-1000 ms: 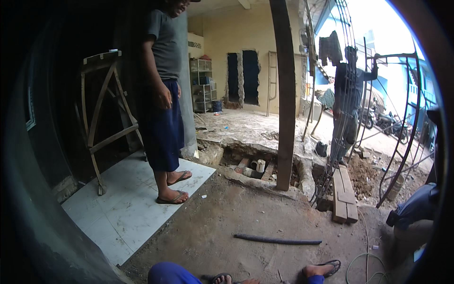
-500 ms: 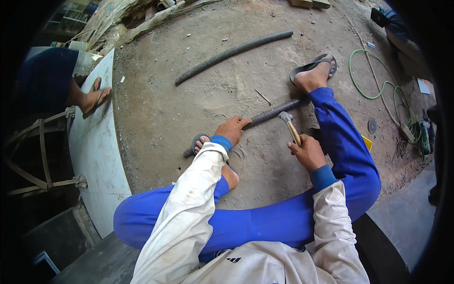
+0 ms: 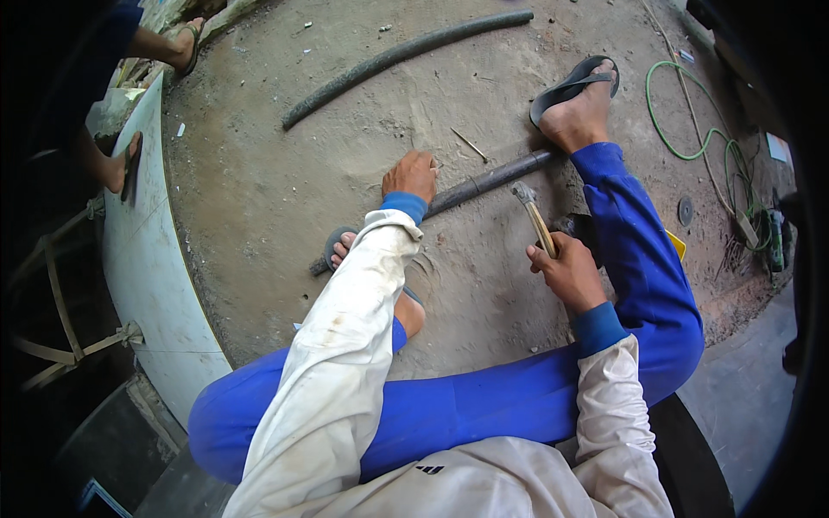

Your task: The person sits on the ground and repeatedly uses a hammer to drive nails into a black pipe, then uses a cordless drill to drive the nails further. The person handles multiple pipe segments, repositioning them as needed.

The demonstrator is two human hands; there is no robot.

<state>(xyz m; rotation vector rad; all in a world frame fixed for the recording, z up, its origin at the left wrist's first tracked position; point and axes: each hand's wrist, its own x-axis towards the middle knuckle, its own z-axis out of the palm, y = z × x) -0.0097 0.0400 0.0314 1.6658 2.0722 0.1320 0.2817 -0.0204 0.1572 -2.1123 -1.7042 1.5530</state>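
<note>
Pinning dark metal pipe (image 3: 492, 180) on dirt floor (image 3: 285, 190) with left hand (image 3: 411, 175), right hand (image 3: 566, 269) fisted round hammer (image 3: 534, 216) handle, head just above pipe

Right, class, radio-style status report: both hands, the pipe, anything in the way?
Left hand pressing down on grey pipe. Right hand gripping hammer, head just above the pipe. Sandalled foot resting on the pipe's far end. Nothing between hammer and pipe.
</note>
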